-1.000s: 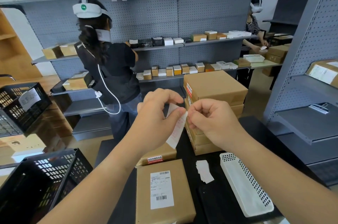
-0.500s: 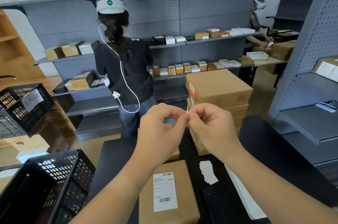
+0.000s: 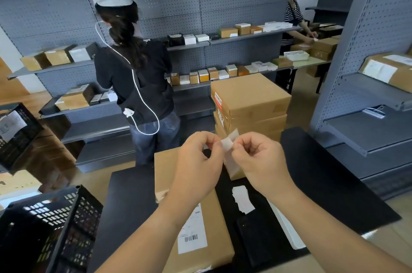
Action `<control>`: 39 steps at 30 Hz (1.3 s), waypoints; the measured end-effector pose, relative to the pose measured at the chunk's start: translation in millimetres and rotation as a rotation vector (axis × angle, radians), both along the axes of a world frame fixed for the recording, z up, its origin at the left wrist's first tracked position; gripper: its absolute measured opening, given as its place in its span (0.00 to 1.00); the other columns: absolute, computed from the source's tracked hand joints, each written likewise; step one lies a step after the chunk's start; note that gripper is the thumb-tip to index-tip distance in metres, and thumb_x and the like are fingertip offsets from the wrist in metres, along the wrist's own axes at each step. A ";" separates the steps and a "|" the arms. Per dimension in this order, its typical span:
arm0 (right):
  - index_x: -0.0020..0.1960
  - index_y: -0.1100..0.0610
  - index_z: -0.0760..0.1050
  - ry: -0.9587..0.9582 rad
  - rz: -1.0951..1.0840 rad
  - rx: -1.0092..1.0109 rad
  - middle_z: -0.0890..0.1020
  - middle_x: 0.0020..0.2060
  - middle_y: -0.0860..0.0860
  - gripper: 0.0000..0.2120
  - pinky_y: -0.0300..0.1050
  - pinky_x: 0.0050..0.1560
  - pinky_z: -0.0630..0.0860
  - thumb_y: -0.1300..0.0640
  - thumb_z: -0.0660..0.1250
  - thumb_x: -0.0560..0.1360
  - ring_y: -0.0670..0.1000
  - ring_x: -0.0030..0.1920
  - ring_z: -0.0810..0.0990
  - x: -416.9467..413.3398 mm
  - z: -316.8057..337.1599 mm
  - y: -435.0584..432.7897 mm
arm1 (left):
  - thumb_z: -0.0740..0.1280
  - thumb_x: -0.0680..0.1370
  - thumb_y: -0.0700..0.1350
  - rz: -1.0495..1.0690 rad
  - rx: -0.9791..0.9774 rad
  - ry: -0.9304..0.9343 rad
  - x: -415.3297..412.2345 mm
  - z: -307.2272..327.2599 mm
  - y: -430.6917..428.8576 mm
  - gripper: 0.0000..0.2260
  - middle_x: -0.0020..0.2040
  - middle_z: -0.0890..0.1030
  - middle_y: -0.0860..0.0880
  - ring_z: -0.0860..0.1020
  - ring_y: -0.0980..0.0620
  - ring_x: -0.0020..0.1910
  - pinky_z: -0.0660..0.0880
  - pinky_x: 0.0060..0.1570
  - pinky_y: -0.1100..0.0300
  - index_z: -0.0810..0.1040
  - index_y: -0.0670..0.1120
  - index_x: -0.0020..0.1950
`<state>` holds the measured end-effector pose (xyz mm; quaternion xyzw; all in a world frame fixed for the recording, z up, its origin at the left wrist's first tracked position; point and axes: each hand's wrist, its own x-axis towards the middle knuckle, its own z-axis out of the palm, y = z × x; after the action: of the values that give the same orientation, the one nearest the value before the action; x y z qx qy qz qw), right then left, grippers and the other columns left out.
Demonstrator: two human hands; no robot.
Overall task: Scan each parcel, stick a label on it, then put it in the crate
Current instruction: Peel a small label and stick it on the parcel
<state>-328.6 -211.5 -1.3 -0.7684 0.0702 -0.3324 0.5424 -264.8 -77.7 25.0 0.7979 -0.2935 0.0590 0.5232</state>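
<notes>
Both hands meet above the table (image 3: pixel 131 192): the left hand (image 3: pixel 196 168) and right hand (image 3: pixel 260 161) each pinch the top of the label (image 3: pixel 227 143), fingers curled, seemingly peeling it. It looks thin, limp and sticky, so it is best held by an edge, glue side off the skin. Under the wrists the parcel (image 3: pixel 166 174) lies flat on the near table; stiff cardboard, probably light, best gripped by its long sides. Near left waits the crate (image 3: pixel 66 212).

Brown cardboard parcel (image 3: pixel 169 172) bearing a white shipping label (image 3: pixel 192 234) with a black barcode; small plain white label (image 3: pixel 227 144); black table (image 3: pixel 129 194); black lattice-walled crate (image 3: pixel 66 228); grey shelving (image 3: pixel 234 0) dotted with peg holes; far person's shirt (image 3: pixel 291 13) striped black and white
</notes>
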 end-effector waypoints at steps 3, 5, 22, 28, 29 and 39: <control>0.39 0.58 0.81 0.083 -0.099 0.102 0.81 0.32 0.48 0.08 0.38 0.36 0.76 0.67 0.70 0.75 0.45 0.33 0.77 -11.7 -24.8 -15.8 | 0.64 0.81 0.44 -0.047 0.028 0.150 -2.5 -21.9 -21.7 0.09 0.36 0.78 0.53 0.74 0.58 0.35 0.69 0.35 0.69 0.79 0.50 0.42; 0.39 0.57 0.81 0.147 -0.186 0.193 0.81 0.31 0.48 0.08 0.38 0.37 0.75 0.66 0.69 0.75 0.43 0.33 0.76 -20.8 -45.3 -28.4 | 0.63 0.82 0.46 -0.067 0.026 0.285 -4.2 -43.2 -40.4 0.10 0.38 0.79 0.50 0.75 0.54 0.36 0.71 0.34 0.64 0.78 0.49 0.43; 0.42 0.58 0.79 0.492 -0.870 0.699 0.80 0.35 0.51 0.04 0.44 0.34 0.69 0.61 0.67 0.74 0.49 0.34 0.73 -113.8 -237.1 -145.4 | 0.56 0.84 0.48 0.188 0.129 0.785 -4.2 -213.3 -170.3 0.09 0.51 0.79 0.51 0.78 0.51 0.51 0.80 0.57 0.47 0.76 0.51 0.57; 0.41 0.60 0.78 0.658 -0.771 0.620 0.83 0.39 0.56 0.07 0.43 0.35 0.73 0.58 0.67 0.76 0.53 0.35 0.78 -107.2 -274.4 -162.0 | 0.58 0.85 0.48 0.179 0.161 0.790 -2.5 -246.0 -173.0 0.08 0.48 0.77 0.55 0.77 0.54 0.49 0.77 0.50 0.57 0.76 0.52 0.53; 0.41 0.59 0.79 0.695 -0.751 0.604 0.84 0.39 0.54 0.07 0.44 0.37 0.74 0.57 0.67 0.76 0.56 0.38 0.81 -103.4 -280.3 -164.7 | 0.58 0.85 0.48 0.175 0.163 0.791 -2.3 -249.7 -171.6 0.09 0.47 0.78 0.53 0.78 0.53 0.49 0.76 0.48 0.57 0.76 0.53 0.49; 0.44 0.55 0.82 0.932 -0.630 0.468 0.85 0.40 0.47 0.09 0.39 0.37 0.72 0.51 0.69 0.79 0.44 0.41 0.84 -76.3 -305.3 -172.2 | 0.59 0.85 0.50 0.157 0.223 0.807 1.6 -272.9 -152.9 0.10 0.47 0.78 0.59 0.79 0.53 0.51 0.79 0.55 0.51 0.72 0.60 0.44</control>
<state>-404.9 -383.7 -306.6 -0.6355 0.5956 -0.0812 0.4846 -263.2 -230.6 -247.9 0.8286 -0.0080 -0.2505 0.5005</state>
